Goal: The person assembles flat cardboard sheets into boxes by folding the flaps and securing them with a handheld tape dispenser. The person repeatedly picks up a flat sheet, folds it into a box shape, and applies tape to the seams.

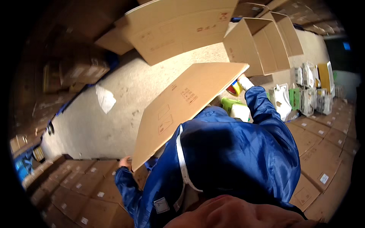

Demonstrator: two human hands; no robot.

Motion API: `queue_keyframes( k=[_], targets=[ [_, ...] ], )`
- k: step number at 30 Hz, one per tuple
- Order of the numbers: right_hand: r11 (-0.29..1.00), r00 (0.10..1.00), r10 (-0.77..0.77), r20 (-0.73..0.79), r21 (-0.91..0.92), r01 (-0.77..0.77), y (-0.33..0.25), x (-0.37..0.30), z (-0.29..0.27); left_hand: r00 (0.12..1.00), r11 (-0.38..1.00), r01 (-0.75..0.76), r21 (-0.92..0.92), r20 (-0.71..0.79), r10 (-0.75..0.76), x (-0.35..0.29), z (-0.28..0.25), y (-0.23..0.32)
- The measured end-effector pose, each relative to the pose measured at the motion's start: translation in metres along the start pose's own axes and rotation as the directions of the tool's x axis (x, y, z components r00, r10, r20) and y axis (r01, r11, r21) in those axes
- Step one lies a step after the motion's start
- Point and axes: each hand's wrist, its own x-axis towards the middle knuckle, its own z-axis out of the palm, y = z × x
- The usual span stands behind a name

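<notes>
"Where's it brightest?"

"Mid-frame: the concrete floor (129, 110) glares pale, while cartons (83, 70) at upper left sink into dimness."

"Shadows?"

"One darkens the satiny blue jacket (251, 152), whose folds shine."

"Sharpness?"

"The cardboard sheet (182, 106) looks fairly crisp; the rim softens, straight edges bending toward black corners."

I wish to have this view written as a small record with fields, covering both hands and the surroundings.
left hand: holds the lower-left end of a flattened cardboard carton
right hand: holds its upper-right end
carton face: brown, reddish printed marks
beyond: open cardboard boxes, upper right
floor: white scrap, material unclear
lower right: brown boxes with white labels
</notes>
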Motion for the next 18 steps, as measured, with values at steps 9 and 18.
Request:
queue_keyframes(
  k=[9, 18],
  targets=[
    [0.866, 0.904, -0.300, 0.303, -0.312, 0.392, -0.130, -0.078, 0.101, 0.614, 0.464, -0.701, -0.541, -0.127, 0.779, -0.031, -0.126, 0.288],
    [0.958, 0.868, -0.267, 0.419, 0.015, 0.287, -0.151, -0.104, 0.188, 0.532, 0.719, -0.597, 0.357, -0.494, 0.688, 0.051, -0.129, 0.354]
  ],
)
